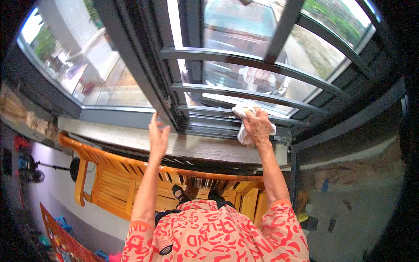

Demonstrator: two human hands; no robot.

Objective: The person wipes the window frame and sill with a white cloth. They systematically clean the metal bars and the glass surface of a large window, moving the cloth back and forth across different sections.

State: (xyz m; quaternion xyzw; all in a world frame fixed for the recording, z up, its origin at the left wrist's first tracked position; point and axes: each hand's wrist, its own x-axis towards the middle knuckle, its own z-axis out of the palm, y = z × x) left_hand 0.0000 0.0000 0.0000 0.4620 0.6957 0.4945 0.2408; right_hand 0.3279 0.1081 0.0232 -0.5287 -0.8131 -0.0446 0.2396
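My right hand (258,126) is closed around a white cloth (245,110), part of which hangs below the fingers. It presses the cloth against the lowest bars of the dark grey window frame (209,118), just above the sill. My left hand (158,136) is raised beside the thick upright post (144,65), fingers apart and holding nothing; whether a fingertip touches the frame I cannot tell. Behind the horizontal window bars (262,65) is the glass, with a blurred reflection in it.
Under me is a slatted wooden bench (111,181), with my feet (179,192) on it. A pale stone sill (192,146) runs between the bench back and window. On the left are a black stand (52,166) and a red-brown table (65,233) with small items. A wall (349,187) rises at right.
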